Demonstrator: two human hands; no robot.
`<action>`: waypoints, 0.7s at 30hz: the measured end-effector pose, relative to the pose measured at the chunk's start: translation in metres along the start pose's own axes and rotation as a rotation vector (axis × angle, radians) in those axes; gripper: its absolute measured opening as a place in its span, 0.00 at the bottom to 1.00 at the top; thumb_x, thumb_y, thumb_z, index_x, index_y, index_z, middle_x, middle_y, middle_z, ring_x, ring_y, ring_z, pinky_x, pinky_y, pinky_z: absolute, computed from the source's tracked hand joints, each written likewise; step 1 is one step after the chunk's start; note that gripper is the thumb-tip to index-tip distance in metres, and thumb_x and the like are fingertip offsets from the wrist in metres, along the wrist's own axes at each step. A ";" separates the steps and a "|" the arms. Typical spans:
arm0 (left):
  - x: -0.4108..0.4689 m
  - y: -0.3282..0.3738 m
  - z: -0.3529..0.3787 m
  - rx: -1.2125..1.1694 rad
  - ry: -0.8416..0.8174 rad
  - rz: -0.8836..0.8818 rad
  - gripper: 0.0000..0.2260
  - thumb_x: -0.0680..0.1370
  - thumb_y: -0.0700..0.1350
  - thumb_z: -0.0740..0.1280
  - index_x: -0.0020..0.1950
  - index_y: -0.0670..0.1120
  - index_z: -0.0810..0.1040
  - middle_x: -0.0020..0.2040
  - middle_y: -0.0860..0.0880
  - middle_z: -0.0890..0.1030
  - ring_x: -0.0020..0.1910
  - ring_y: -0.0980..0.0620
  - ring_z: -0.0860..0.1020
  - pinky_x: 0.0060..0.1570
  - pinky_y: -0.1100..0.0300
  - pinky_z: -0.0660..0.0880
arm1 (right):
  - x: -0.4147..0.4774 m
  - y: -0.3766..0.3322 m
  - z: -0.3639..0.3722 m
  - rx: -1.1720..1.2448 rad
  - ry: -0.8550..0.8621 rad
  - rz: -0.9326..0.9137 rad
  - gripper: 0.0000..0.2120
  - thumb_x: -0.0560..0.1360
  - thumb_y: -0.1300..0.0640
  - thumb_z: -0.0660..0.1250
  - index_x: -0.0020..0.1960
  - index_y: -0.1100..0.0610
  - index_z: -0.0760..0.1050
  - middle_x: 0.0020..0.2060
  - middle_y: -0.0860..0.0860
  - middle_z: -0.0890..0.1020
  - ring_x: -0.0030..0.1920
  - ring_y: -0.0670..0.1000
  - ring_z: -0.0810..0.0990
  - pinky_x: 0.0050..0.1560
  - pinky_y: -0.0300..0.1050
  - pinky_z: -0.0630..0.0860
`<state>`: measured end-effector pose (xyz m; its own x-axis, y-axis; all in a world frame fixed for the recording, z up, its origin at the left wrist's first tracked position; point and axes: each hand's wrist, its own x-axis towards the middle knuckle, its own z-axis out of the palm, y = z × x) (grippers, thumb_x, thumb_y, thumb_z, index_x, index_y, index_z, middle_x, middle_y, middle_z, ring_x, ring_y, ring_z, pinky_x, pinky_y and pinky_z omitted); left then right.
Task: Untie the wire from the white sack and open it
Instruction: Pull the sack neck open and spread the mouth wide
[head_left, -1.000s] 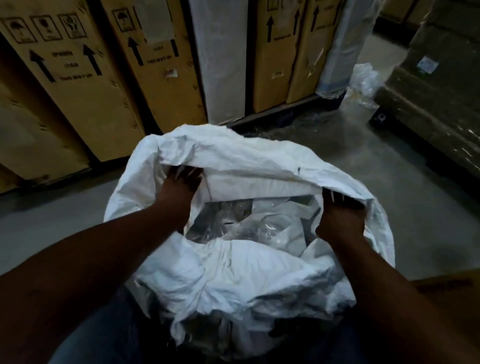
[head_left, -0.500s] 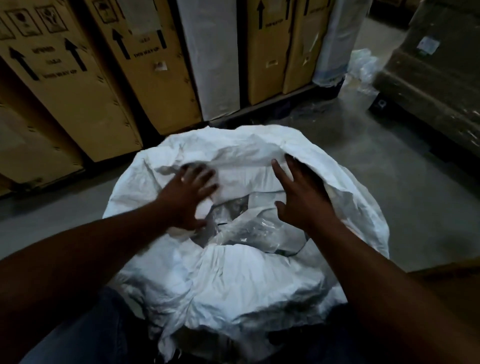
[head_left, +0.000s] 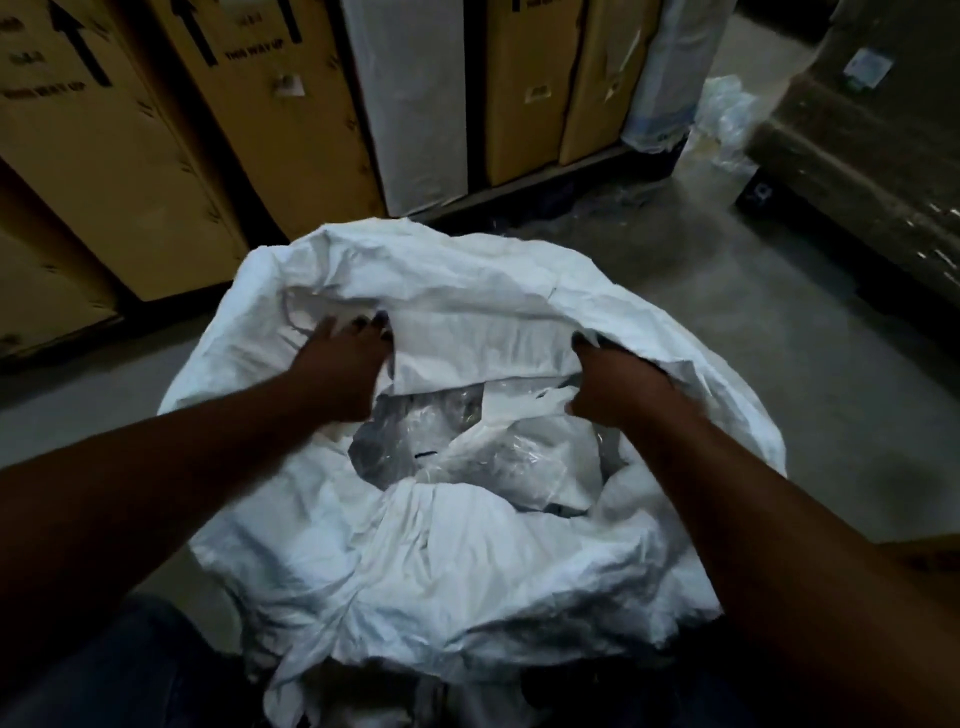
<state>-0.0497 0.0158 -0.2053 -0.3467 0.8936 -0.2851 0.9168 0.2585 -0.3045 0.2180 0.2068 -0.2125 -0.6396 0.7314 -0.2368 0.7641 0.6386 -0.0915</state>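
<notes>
White sack (head_left: 467, 561) on concrete floor (head_left: 779, 322), mouth spread. Left hand (head_left: 337, 369) and right hand (head_left: 615, 387) clenched on far rim. Clear plastic bags (head_left: 415, 441) inside. Cardboard boxes (head_left: 270, 119) behind; wrapped pallet (head_left: 862, 135) right.

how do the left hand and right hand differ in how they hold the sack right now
The left hand lies flatter against the sack, fingers spread toward the far rim; the right hand is curled into a fist-like grip, bunching fabric at the right edge. The left hand's fingertips show on the cloth; the right hand's are mostly tucked under a fold. Both sit at the sack's open mouth, above clear plastic inside.
</notes>
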 end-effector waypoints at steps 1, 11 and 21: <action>-0.011 0.012 -0.006 -0.049 0.051 0.038 0.41 0.73 0.53 0.71 0.82 0.45 0.60 0.84 0.41 0.56 0.80 0.43 0.63 0.78 0.44 0.60 | 0.000 -0.009 -0.005 -0.010 0.052 -0.049 0.43 0.66 0.45 0.74 0.77 0.53 0.62 0.75 0.58 0.66 0.74 0.60 0.67 0.71 0.54 0.68; -0.164 0.097 -0.004 -0.369 0.048 0.705 0.20 0.82 0.54 0.57 0.66 0.50 0.82 0.70 0.48 0.79 0.72 0.47 0.76 0.62 0.56 0.78 | -0.003 -0.028 0.006 -0.003 -0.002 -0.243 0.55 0.67 0.33 0.72 0.81 0.40 0.41 0.82 0.50 0.44 0.82 0.55 0.43 0.80 0.57 0.47; -0.112 0.058 -0.028 -0.544 0.410 0.443 0.12 0.77 0.57 0.64 0.53 0.52 0.78 0.54 0.51 0.79 0.52 0.47 0.81 0.43 0.54 0.79 | -0.010 -0.037 0.012 -0.014 -0.019 -0.234 0.61 0.61 0.25 0.69 0.80 0.40 0.35 0.81 0.49 0.35 0.81 0.55 0.36 0.76 0.65 0.39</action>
<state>0.0482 -0.0587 -0.1656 0.0746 0.9909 0.1121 0.9564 -0.1029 0.2733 0.1972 0.1729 -0.2186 -0.7973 0.5584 -0.2293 0.5939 0.7936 -0.1324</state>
